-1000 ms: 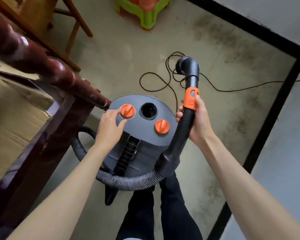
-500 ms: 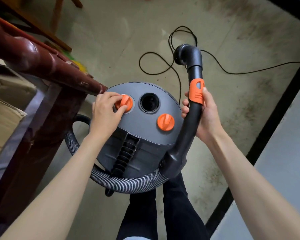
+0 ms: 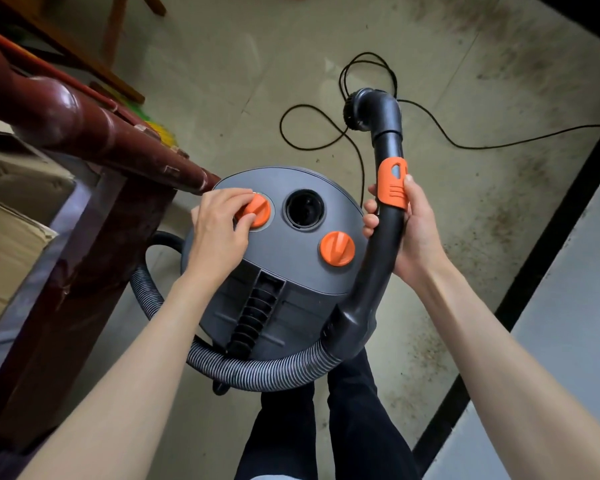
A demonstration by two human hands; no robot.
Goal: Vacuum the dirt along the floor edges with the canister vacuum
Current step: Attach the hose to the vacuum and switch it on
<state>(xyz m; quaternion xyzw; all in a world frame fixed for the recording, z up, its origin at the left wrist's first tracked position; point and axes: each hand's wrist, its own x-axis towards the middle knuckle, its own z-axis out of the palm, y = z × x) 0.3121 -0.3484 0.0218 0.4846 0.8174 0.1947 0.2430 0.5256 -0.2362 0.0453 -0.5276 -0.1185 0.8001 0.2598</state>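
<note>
While my left hand [image 3: 219,230] pinches the canister vacuum's [image 3: 284,268] left orange knob [image 3: 257,211], my right hand [image 3: 413,230] grips the upright wand [image 3: 385,244], nozzle away from the dirt [image 3: 499,220] rightward.

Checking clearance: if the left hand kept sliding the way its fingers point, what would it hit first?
Probably the round port just past the orange knob that the left hand pinches; depth looks level there.
</note>
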